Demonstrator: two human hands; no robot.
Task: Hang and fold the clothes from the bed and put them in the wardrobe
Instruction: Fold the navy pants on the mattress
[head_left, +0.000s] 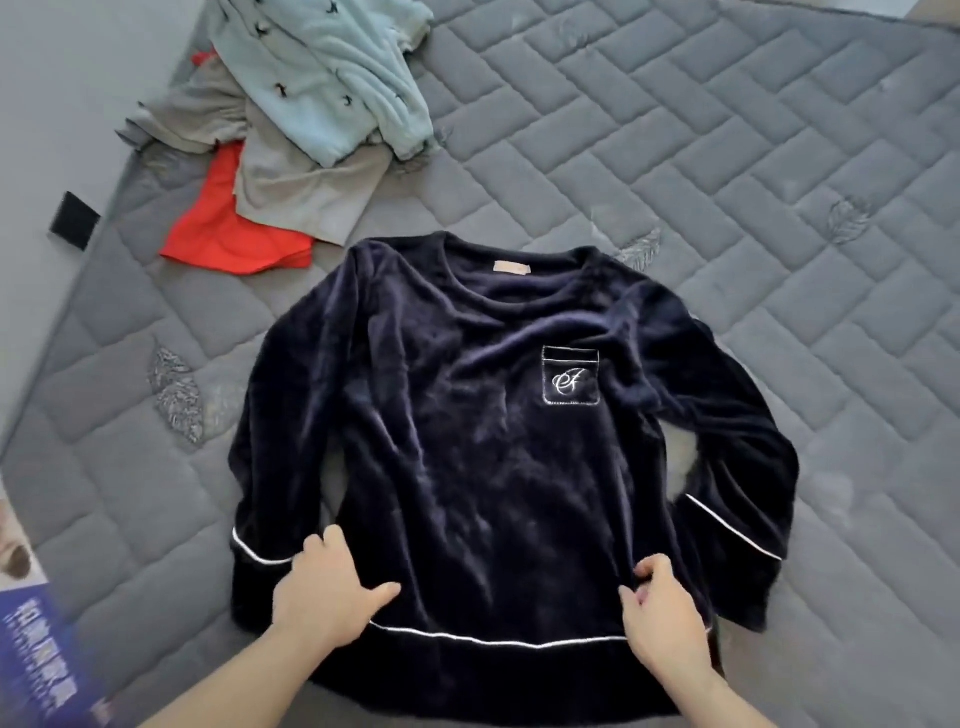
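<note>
My navy velour top (467, 441) lies face up and spread flat on the grey quilted bed (727, 182), neckline away from me, both sleeves lying down along its sides. My left hand (324, 587) reaches in from below and rests on the lower left of the top, fingers (317, 545) loosely extended, thumb out to the right, gripping nothing. My right hand (662, 608) pinches a small fold of the fabric near the lower right, while the pale blue, grey and red clothes (291, 130) sit heaped at the far left corner.

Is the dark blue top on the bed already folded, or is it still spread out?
Spread out, not folded. The dark blue top lies flat, front up, pocket showing, both sleeves out at its sides. Both hands hold it near the hem.
</note>
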